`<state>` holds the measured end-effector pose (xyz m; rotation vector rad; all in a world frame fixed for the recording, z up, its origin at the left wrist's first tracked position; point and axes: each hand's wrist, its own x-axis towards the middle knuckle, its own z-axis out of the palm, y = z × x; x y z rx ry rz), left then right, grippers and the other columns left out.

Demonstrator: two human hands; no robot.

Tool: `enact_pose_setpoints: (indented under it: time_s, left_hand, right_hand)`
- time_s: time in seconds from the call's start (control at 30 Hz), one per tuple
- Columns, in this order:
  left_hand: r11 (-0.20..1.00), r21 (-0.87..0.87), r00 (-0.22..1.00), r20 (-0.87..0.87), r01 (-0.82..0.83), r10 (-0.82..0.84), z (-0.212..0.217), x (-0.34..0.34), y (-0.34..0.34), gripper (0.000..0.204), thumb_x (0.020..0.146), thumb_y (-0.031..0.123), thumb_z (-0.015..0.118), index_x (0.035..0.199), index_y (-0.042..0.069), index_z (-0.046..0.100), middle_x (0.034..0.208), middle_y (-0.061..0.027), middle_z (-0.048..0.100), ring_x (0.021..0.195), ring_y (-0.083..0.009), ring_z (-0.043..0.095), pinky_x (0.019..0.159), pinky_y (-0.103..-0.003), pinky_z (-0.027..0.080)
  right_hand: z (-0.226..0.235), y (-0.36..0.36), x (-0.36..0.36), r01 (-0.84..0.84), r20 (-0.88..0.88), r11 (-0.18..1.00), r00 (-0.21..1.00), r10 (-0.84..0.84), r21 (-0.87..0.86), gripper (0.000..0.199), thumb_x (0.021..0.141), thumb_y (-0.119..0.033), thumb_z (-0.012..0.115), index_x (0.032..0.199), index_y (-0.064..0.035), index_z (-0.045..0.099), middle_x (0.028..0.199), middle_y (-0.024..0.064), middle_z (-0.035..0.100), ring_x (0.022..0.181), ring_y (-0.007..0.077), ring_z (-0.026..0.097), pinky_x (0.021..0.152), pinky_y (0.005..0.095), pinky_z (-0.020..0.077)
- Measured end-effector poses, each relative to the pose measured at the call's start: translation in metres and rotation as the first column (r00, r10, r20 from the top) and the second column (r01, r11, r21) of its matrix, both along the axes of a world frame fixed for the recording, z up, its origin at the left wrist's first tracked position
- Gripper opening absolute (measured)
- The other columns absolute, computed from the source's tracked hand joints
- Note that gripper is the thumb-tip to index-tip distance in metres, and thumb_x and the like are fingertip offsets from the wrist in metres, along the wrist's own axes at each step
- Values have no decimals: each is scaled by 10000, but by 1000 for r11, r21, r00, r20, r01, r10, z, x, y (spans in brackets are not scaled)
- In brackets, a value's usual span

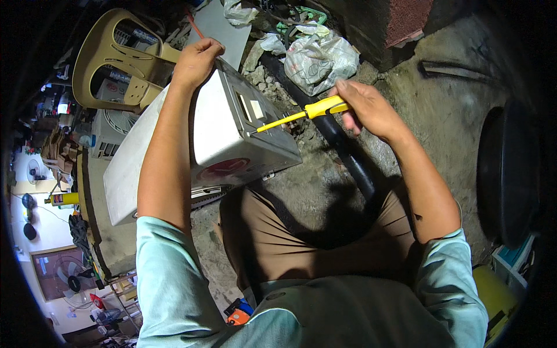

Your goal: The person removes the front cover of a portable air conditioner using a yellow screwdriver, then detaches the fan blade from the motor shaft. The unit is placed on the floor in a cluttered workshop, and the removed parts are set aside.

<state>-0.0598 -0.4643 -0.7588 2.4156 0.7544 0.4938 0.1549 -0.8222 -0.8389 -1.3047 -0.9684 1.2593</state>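
Plastic chair (110,57): tan, slotted back, far left. Concrete ledge (110,243): below chair. Left hand (197,61): fingers curled, mostly closed, at far upper corner of white box (217,127); firm grip or mere rest, cannot tell. White box: long metal-looking casing, aslant between ledge and concrete floor (295,188); support underneath hidden. Probably heavy and rigid, smooth enough to slip, stiffest along folded edges, easier to dent across flat faces. Best held by opposite edges, both hands; slot in end panel (275,142) possibly sharp-rimmed, poor as a handle. Screwdriver (314,110): yellow, aimed left and slightly down, tip at near corner of end panel; exact contact too small to tell. Likely light and stiff; best held by the thick handle. Plastic bag (322,61): pale, crumpled, soft-looking. Pipe (345,148): black, along floor. Right hand (365,110): partly closed, screwdriver handle between thumb and fingers. Black tub (510,174): far right.
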Motion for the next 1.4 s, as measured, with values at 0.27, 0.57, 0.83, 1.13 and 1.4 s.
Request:
enact_pose_setpoints:
  time_s: [0.27, 0.57, 0.83, 1.13, 1.4]
  left_hand:
    - [973, 199, 969, 238, -120, 71, 10, -9, -19, 230, 978, 208, 623, 1041, 23, 743, 919, -31, 734, 868, -113, 650, 831, -255, 499]
    - [872, 423, 968, -62, 245, -242, 62, -47, -157, 226, 867, 19, 511, 962, -12, 714, 869, -107, 651, 815, -203, 626, 784, -302, 497]
    - [654, 635, 896, -413, 412, -164, 41, -49, -214, 291, 674, 215, 801, 895, 72, 676, 897, -99, 524, 850, -305, 527, 695, -417, 490]
    - [591, 657, 869, -464, 469, -174, 39, -52, -212, 257, 677, 263, 816, 790, 92, 663, 918, -78, 543, 881, -286, 537, 708, -387, 538]
    - [608, 648, 876, -443, 459, -190, 40, -51, -211, 224, 666, 256, 811, 759, 97, 685, 895, -60, 526, 868, -269, 541, 712, -366, 541]
  right_hand:
    - [-11, -6, -8, -7, -368, 952, 921, 125, 307, 293, 993, -282, 695, 1157, -71, 577, 961, 16, 577, 818, 91, 597, 689, 271, 581]
    - [-2, 3, 0, 41, -294, 999, 955, -41, -7, 358, 1007, -428, 649, 1050, -73, 647, 710, 3, 567, 484, 48, 464, 431, 205, 419]
    - [-11, 9, 3, -64, -30, 918, 996, 82, 390, 275, 1016, -333, 647, 1049, -61, 639, 965, 13, 577, 795, 77, 586, 664, 254, 516]
    - [-10, 16, -1, 70, -247, 918, 968, 31, 391, 283, 1001, -322, 683, 1045, -53, 605, 858, 17, 640, 612, 103, 609, 572, 240, 534]
    - [-13, 20, 6, -6, -104, 999, 994, 11, 50, 338, 1044, -419, 593, 1109, -88, 598, 699, -11, 612, 513, 61, 541, 474, 207, 451]
